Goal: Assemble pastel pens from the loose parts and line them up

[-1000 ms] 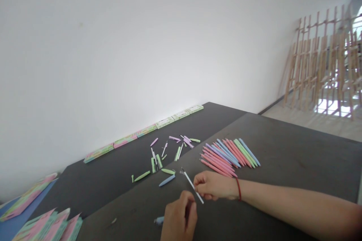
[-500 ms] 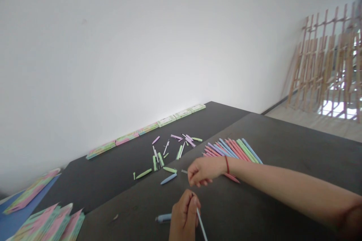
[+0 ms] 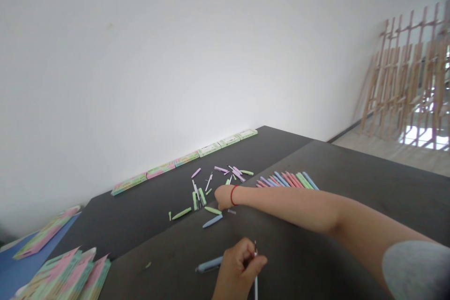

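Near the front of the dark table, my left hand (image 3: 241,262) is closed, pinching a thin white pen refill (image 3: 256,286) between thumb and fingers. Beside it lies a blue pen barrel (image 3: 209,265), partly covered by the hand. My right hand (image 3: 225,197) reaches forward over the loose pen parts, knuckles up; its fingertips are hidden, so a hold cannot be made out. Close to it are a green pen part (image 3: 213,210), a blue pen part (image 3: 212,221) and a small clear piece (image 3: 231,212). Green barrels (image 3: 202,196) and white refills lie just left of it.
A row of assembled coloured pens (image 3: 281,179) lies behind my right forearm. Flat pen boxes (image 3: 161,169) line the wall edge. More printed packages (image 3: 66,274) are stacked at the lower left. Purple pen parts (image 3: 238,176) lie farther back. Wooden racks (image 3: 404,79) lean at right.
My right hand has moved forward and left, away from my left hand to the pen parts. My left hand has shifted slightly right, keeping the refill, which now points more upright.
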### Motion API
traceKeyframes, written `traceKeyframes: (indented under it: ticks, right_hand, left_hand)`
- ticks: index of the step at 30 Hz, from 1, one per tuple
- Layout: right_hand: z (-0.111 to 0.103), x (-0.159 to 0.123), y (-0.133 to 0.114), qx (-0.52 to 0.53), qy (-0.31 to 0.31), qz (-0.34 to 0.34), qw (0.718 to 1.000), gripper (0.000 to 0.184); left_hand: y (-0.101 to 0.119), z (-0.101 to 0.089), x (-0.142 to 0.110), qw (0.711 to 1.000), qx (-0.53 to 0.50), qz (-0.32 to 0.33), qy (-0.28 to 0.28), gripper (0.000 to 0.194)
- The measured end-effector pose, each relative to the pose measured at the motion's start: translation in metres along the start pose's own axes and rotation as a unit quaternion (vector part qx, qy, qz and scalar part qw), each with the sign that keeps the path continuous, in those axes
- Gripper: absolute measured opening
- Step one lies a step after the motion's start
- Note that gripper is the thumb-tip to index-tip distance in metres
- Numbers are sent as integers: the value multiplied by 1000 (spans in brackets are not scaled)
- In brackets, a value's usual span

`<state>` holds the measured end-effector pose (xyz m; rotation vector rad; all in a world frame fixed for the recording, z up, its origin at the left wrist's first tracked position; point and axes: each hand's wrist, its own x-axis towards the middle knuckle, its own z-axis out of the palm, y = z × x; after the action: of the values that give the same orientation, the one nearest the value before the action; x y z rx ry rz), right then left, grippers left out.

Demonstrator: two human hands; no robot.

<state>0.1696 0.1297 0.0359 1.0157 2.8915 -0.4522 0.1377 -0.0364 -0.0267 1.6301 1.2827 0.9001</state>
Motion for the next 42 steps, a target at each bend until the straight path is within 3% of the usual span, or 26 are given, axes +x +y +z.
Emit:
traceKeyframes:
  ticks: [4, 8, 10, 12, 13, 15, 21, 24, 30, 35, 38, 42]
  right_hand:
    - [-6, -27, 6, 130, -36, 13, 991, 15]
    - [6, -86, 13, 288, -25, 4, 957, 18]
    - [18, -115, 13, 539, 4, 24, 842, 8]
    - [30, -137, 10, 665, 12, 39, 746, 9]
    - [34, -144, 7, 698, 14, 44, 715, 10]
    - [41, -150, 2, 728, 21, 52, 684, 11]
    - [47, -144, -4, 724, 106, 39, 681, 16]
    - [51, -142, -3, 708, 122, 30, 694, 17]
    - [62, -144, -4, 659, 100, 12, 746, 5]
    - [65, -147, -1, 607, 87, 5, 790, 5]
    - [65, -149, 2, 605, 64, -1, 794, 7]
    - [66, -149, 5, 627, 39, -16, 778, 8]
  left_hand:
    - [-5, -4, 3, 1000, 15, -3, 16, 27]
    - [-11, -6, 5, 999, 19, 1, 35, 26]
    - [-11, -6, 4, 999, 20, 3, 39, 26]
    - [-11, -6, 3, 999, 22, 5, 43, 25]
    - [-11, -6, 3, 999, 23, 7, 45, 25]
    - [-10, -6, 3, 998, 25, 10, 49, 24]
    - [-11, -8, 3, 998, 27, 9, 50, 24]
    - [-10, -8, 2, 998, 21, 9, 52, 25]
    - [-1, -6, 2, 999, -17, 11, 41, 19]
    - [-2, -6, 1, 997, 9, -8, 70, 23]
    - [-4, -6, 0, 997, 17, -12, 71, 24]
    - [-7, -6, 0, 997, 22, -16, 68, 24]
